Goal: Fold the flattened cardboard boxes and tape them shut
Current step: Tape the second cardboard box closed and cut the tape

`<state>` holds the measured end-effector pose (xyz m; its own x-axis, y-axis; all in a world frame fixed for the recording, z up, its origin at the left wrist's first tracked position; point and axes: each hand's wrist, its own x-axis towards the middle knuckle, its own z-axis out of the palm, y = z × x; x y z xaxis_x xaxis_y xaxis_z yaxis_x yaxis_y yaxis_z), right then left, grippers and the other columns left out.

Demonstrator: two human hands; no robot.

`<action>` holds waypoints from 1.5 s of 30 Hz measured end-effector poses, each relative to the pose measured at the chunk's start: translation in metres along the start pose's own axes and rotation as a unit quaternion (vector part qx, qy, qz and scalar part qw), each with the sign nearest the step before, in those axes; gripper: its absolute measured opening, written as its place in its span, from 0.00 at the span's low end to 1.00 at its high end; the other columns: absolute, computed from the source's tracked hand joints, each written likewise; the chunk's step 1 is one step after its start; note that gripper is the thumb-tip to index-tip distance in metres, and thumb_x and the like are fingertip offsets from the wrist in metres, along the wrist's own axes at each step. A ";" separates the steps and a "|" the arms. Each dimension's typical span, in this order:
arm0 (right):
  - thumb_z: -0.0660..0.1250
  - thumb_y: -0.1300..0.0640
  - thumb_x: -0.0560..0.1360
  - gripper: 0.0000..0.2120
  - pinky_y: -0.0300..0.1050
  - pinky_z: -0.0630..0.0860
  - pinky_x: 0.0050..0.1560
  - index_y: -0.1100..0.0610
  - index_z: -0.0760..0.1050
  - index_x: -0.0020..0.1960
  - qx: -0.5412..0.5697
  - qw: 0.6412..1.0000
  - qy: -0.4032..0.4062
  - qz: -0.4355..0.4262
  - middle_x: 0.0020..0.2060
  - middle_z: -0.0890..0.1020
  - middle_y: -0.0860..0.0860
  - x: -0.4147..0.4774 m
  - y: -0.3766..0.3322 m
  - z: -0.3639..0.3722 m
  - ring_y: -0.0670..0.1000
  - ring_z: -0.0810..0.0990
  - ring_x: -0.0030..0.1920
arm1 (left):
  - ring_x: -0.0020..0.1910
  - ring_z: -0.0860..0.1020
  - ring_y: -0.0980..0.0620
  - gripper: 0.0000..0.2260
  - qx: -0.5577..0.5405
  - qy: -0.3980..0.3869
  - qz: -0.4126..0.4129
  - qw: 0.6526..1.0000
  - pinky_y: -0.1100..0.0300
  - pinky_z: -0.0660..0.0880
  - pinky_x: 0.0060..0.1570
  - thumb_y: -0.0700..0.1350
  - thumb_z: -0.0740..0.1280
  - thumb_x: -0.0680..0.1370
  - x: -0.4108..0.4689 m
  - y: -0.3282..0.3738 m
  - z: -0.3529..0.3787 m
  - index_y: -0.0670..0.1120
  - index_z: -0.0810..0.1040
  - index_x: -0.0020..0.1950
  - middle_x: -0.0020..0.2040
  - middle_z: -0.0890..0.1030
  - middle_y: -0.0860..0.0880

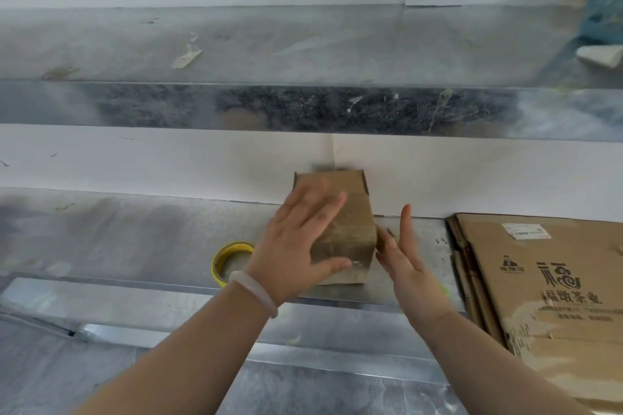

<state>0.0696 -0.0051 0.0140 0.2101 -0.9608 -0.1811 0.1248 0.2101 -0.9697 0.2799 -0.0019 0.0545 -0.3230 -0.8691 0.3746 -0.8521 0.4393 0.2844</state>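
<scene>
Both left hand (296, 246) and right hand (408, 266), fingers straight, are smoothing the small taped brown cardboard box (350, 236) between them; next, probably setting it aside.

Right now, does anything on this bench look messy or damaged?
Yes. Stray tape scraps cling to the upper metal shelf, and the top sheet of the flattened cardboard stack has scuffed, peeled patches near its front edge. The small box itself looks intact.
</scene>
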 end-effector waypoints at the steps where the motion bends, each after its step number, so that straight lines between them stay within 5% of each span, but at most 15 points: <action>1: 0.56 0.35 0.74 0.30 0.41 0.58 0.73 0.23 0.47 0.71 -0.036 0.999 -0.020 0.008 0.68 0.73 0.33 0.000 -0.001 0.002 0.39 0.67 0.71 | 0.78 0.52 0.48 0.34 0.035 -0.036 0.010 0.999 0.44 0.58 0.73 0.65 0.62 0.75 0.006 0.002 0.000 0.56 0.56 0.78 0.79 0.57 0.52; 5: 0.58 0.43 0.79 0.25 0.47 0.62 0.74 0.33 0.53 0.73 -0.059 0.997 0.054 0.004 0.72 0.70 0.44 -0.012 0.012 -0.007 0.43 0.69 0.71 | 0.76 0.57 0.49 0.25 0.052 -0.016 -0.014 0.998 0.48 0.59 0.73 0.58 0.61 0.79 0.008 0.005 0.001 0.56 0.62 0.76 0.76 0.62 0.54; 9: 0.65 0.44 0.75 0.30 0.35 0.69 0.58 0.40 0.59 0.75 -0.104 0.989 0.109 0.005 0.69 0.71 0.46 -0.032 0.020 -0.022 0.41 0.74 0.63 | 0.70 0.63 0.61 0.25 -0.117 0.082 -0.130 0.981 0.65 0.58 0.70 0.60 0.58 0.79 -0.003 0.014 -0.004 0.56 0.64 0.75 0.72 0.68 0.58; 12: 0.68 0.43 0.69 0.29 0.28 0.76 0.44 0.38 0.64 0.68 -0.069 0.989 0.131 -0.026 0.60 0.78 0.43 -0.043 0.012 -0.020 0.37 0.80 0.54 | 0.57 0.66 0.72 0.25 -0.216 0.101 -0.244 0.940 0.79 0.62 0.55 0.63 0.55 0.77 -0.016 0.024 -0.004 0.64 0.59 0.75 0.63 0.68 0.63; 16: 0.69 0.48 0.74 0.17 0.30 0.76 0.42 0.35 0.67 0.58 -0.092 0.980 0.167 -0.057 0.56 0.82 0.40 -0.036 -0.006 -0.017 0.37 0.81 0.53 | 0.48 0.72 0.64 0.26 -0.198 0.032 -0.249 0.948 0.70 0.67 0.43 0.65 0.51 0.76 -0.031 0.014 -0.003 0.75 0.45 0.71 0.53 0.66 0.66; 21: 0.62 0.45 0.80 0.17 0.38 0.71 0.46 0.42 0.66 0.68 -0.227 0.963 0.144 0.003 0.60 0.79 0.40 -0.010 -0.004 -0.017 0.40 0.78 0.54 | 0.45 0.75 0.60 0.15 -0.224 0.008 -0.296 0.928 0.66 0.71 0.40 0.58 0.63 0.75 -0.030 -0.016 0.012 0.69 0.63 0.58 0.55 0.69 0.57; 25: 0.56 0.42 0.81 0.24 0.46 0.69 0.55 0.46 0.60 0.76 -0.329 0.933 0.133 0.065 0.66 0.76 0.51 0.010 0.013 -0.009 0.53 0.76 0.60 | 0.48 0.75 0.53 0.16 -0.262 -0.005 -0.338 0.904 0.56 0.74 0.51 0.55 0.67 0.76 -0.025 -0.029 0.036 0.63 0.66 0.61 0.59 0.69 0.53; 28: 0.57 0.41 0.81 0.31 0.47 0.69 0.56 0.45 0.50 0.79 -0.354 0.923 0.126 0.085 0.71 0.72 0.53 0.017 0.021 -0.005 0.57 0.74 0.66 | 0.57 0.72 0.51 0.26 -0.275 -0.028 -0.359 0.891 0.53 0.70 0.62 0.54 0.65 0.78 -0.021 -0.033 0.045 0.61 0.59 0.74 0.63 0.67 0.52; 32: 0.55 0.39 0.80 0.33 0.45 0.70 0.41 0.39 0.40 0.78 -0.402 0.903 0.125 0.086 0.69 0.73 0.53 0.026 0.019 -0.006 0.53 0.76 0.48 | 0.65 0.67 0.50 0.36 -0.225 -0.073 -0.330 0.914 0.52 0.65 0.68 0.58 0.62 0.79 -0.028 -0.030 0.057 0.59 0.42 0.78 0.67 0.64 0.51; 38: 0.56 0.39 0.78 0.21 0.51 0.72 0.53 0.32 0.52 0.68 -0.446 0.888 0.108 0.038 0.66 0.70 0.50 0.030 0.011 -0.014 0.53 0.73 0.52 | 0.59 0.70 0.48 0.23 -0.231 -0.015 -0.339 0.912 0.54 0.69 0.59 0.55 0.66 0.74 -0.017 -0.031 0.060 0.58 0.61 0.66 0.59 0.65 0.56; 45: 0.53 0.42 0.82 0.10 0.49 0.70 0.51 0.47 0.67 0.52 -0.524 0.847 0.060 0.063 0.56 0.72 0.51 0.033 0.029 -0.010 0.54 0.73 0.51 | 0.57 0.72 0.46 0.16 -0.167 -0.126 -0.307 0.928 0.51 0.69 0.62 0.61 0.59 0.78 -0.028 -0.039 0.082 0.55 0.74 0.60 0.53 0.71 0.54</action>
<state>0.0705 -0.0322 -0.0220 0.0504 -0.9673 -0.2486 -0.8341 0.0961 -0.5432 0.2878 -0.0132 -0.0396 0.0587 -0.9861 -0.1553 -0.7455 -0.1467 0.6502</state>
